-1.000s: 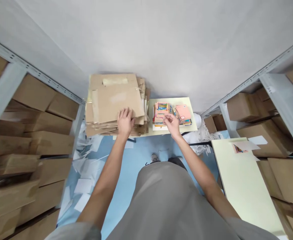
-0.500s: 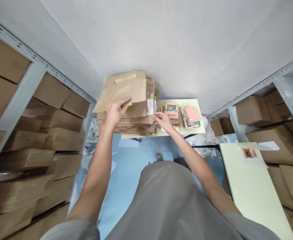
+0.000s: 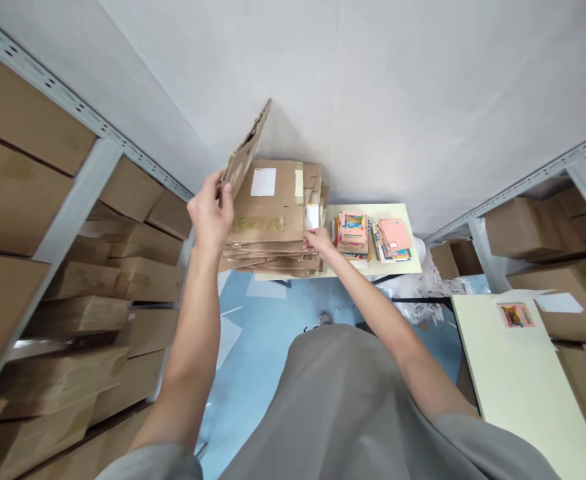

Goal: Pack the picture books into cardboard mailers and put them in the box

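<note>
My left hand (image 3: 211, 212) is closed on the near edge of a flattened cardboard box (image 3: 245, 150), which is tilted steeply up at the left of the pile. Below it lies a stack of flattened cardboard boxes (image 3: 273, 230); the top one bears a white label (image 3: 263, 182) and strips of tape. At the stack's front right corner, my right hand (image 3: 317, 241) has its fingers curled on the edge of one flattened cardboard box; its fingertips are partly hidden. Just right of this hand, two piles of books and booklets (image 3: 353, 233) sit on the pale table (image 3: 380, 267).
Shelves with cardboard boxes (image 3: 80, 310) line the left side, and more boxes (image 3: 515, 220) fill the right one. A second pale table (image 3: 513, 373) at the right carries a pink booklet (image 3: 516, 315) and papers. White sheets lie on the blue floor (image 3: 263, 333); a wall stands behind.
My left hand has moved left and raised the top flattened box from lying on the stack to a steep tilt, uncovering the labelled one. My right hand's fingers have curled at the stack's corner.
</note>
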A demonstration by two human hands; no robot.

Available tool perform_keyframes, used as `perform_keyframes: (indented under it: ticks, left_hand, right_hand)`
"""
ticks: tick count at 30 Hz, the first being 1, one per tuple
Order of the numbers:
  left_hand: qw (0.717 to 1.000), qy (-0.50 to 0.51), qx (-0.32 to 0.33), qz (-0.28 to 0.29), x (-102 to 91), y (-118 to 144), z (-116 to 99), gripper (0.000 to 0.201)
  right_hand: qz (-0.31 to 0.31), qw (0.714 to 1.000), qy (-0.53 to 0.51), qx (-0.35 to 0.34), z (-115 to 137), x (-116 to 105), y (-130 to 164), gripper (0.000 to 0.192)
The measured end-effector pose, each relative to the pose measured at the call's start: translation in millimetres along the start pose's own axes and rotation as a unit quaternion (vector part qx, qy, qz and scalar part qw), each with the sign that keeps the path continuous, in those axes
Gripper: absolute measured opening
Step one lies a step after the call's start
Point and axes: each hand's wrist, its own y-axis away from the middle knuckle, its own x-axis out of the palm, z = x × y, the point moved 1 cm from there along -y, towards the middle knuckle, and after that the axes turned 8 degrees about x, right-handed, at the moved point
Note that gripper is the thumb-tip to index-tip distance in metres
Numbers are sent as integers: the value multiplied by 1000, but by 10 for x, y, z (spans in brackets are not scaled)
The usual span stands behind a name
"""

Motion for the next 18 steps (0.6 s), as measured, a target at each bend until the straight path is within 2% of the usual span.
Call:
perform_keyframes:
  ticks: [2,4,6,8,12,18]
  left_hand:
    - [998,42,-12,35,90,133,-93,54]
    - [990,100,-32,94,214,285,-187,53]
    - [976,147,-49,154,352,442,-271,45]
    - [966,166,-57,188,477,584,-332,37]
    - [961,167,-62,211,621,767,-369,41]
    - [962,159,-69,212,656,858,-321,44]
  right_hand:
    - [-5,1000,19,6,-30,-4,-28,36]
    - [-4,999,34,9,-65,0,-51,39]
    - [-3,999,48,9,-95,22,-72,40]
    - [-3,998,60,11,-120,58,-87,38]
    - [-2,998,60,12,-157,126,-76,32]
    - [18,1000,22,-9,-100,153,40,34]
